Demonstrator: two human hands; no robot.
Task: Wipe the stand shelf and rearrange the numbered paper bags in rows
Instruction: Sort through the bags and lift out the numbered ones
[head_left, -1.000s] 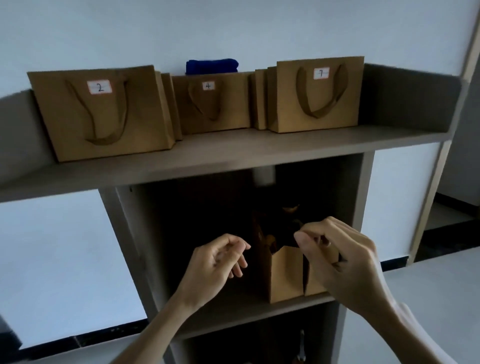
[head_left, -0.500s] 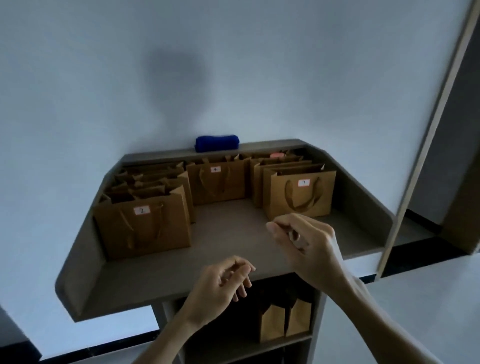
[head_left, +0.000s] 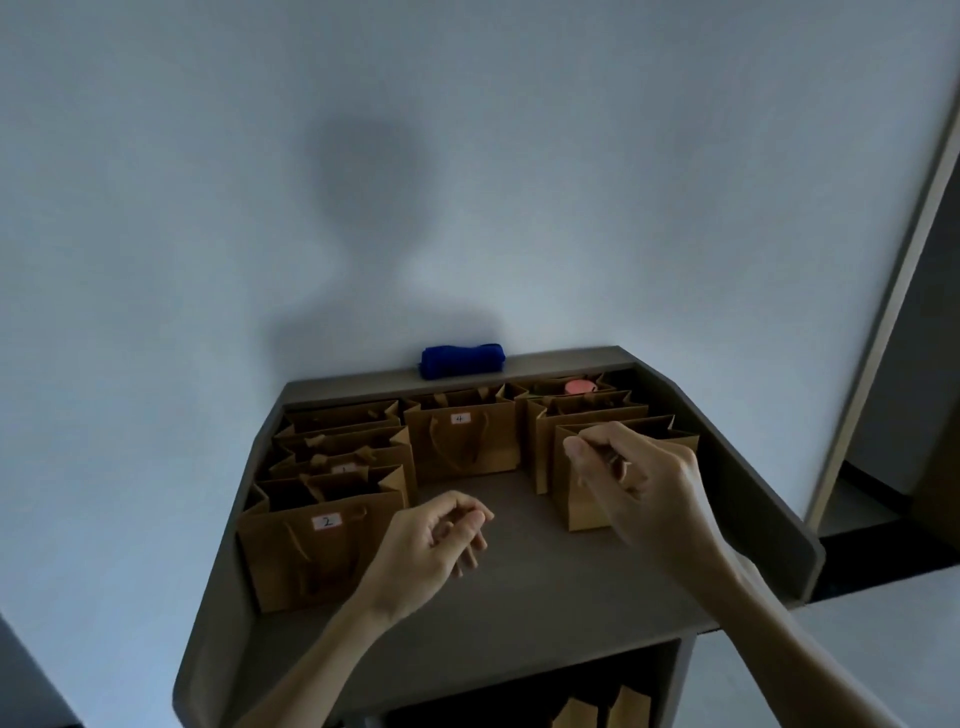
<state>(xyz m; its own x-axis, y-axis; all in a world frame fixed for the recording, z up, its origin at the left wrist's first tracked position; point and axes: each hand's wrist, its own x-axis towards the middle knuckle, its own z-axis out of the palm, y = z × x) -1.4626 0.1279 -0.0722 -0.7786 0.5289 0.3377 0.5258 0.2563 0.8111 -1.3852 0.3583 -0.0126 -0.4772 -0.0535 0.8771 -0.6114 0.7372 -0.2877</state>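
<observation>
View: a head-worn camera looked down on the top shelf of a stand (head_left: 545, 597), a grey-brown tray-like surface with raised side and back walls, set against a pale wall (head_left: 467, 156).
Left column of bags: four brown paper bags stood one behind another along the shelf's left side; the front one, bag 2 (head_left: 322, 551), showed a white label marked 2 and a loose ribbon handle.
Middle bag: bag 4 (head_left: 462, 441) stood upright near the back wall, its label marked 4 facing the camera.
Right column of bags: three more bags stood in a line on the right; the front right bag (head_left: 582, 499) was partly hidden by a hand, so its label could not be read. The rearmost bag held something round and pink (head_left: 579, 387).
Cloth: a rolled blue cloth (head_left: 462, 361) lay on the ledge of the back wall, behind bag 4.
Left hand (head_left: 426, 556): it hovered above the bare middle of the shelf, fingers loosely curled toward the thumb, holding nothing.
Right hand (head_left: 639, 483): it was raised in front of the front right bag, fingers bent and thumb near the fingertips as in a pinch; whether it gripped the bag's handle could not be told.
Lower shelf: the tops of two more paper bags (head_left: 602, 709) showed below the top shelf.
</observation>
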